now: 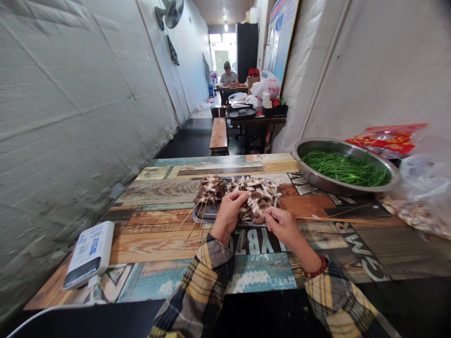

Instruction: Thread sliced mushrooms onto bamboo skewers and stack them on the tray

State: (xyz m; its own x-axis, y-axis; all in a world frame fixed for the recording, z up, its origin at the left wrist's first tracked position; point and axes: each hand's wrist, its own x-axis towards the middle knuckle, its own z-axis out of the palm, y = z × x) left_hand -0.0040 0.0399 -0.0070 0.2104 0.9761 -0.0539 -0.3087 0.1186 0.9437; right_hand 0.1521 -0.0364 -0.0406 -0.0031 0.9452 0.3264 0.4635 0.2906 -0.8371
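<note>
Grey-brown oyster mushrooms are heaped on a metal tray in front of me. At the tray's left lies a bunch of skewered mushrooms, with thin bamboo skewers sticking out toward me. My left hand is over the tray, thumb and fingers pinched together; what they hold is too small to make out. On the right side of the pile, my right hand pinches the edge of a brown-capped mushroom. Its other fingers are curled in.
A steel basin of green chives stands at the right. Beside it are plastic bags and loose bamboo skewers. A white device with a cable lies at the left. Farther back, a person sits at another table.
</note>
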